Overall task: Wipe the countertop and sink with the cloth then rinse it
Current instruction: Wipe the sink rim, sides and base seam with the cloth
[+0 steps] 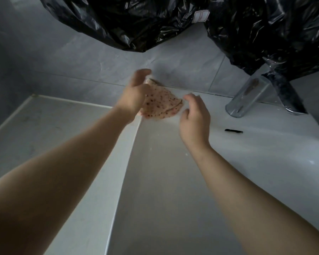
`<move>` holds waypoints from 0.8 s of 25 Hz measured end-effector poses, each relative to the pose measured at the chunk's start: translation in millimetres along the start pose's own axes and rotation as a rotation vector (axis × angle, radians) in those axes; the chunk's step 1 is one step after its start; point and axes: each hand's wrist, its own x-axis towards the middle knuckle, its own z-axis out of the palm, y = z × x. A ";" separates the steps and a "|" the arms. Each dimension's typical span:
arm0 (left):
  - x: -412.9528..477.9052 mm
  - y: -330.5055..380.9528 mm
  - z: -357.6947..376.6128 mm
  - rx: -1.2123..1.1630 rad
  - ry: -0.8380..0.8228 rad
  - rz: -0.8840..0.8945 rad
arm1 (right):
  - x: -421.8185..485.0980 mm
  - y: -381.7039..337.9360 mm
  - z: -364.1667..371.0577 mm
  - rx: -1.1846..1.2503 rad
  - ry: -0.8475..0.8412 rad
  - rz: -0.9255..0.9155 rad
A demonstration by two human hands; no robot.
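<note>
Two hands work above the back left corner of the sink, where it meets the countertop. The left hand grips the spotted cloth, which spreads rightward from its palm, long axis running left to right. The right hand holds nothing, its fingers loosely curled just beside the cloth's right edge. The tap stands further right, nearer the right hand.

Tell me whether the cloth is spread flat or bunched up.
Bunched up. The cloth sits crumpled in the left hand, with folds layered along its edge. The right hand hovers beside it, holding nothing.
</note>
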 end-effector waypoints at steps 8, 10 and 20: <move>4.7 -24.1 6.9 0.383 0.308 -0.266 | 46.5 -18.9 52.7 -0.459 -0.689 -0.165; 4.6 -20.8 21.9 0.600 0.140 -0.122 | 48.9 15.5 27.9 -0.480 -0.571 -0.108; -7.4 -23.6 39.8 1.120 -0.080 -0.035 | 50.2 32.5 12.1 -0.579 -0.546 0.066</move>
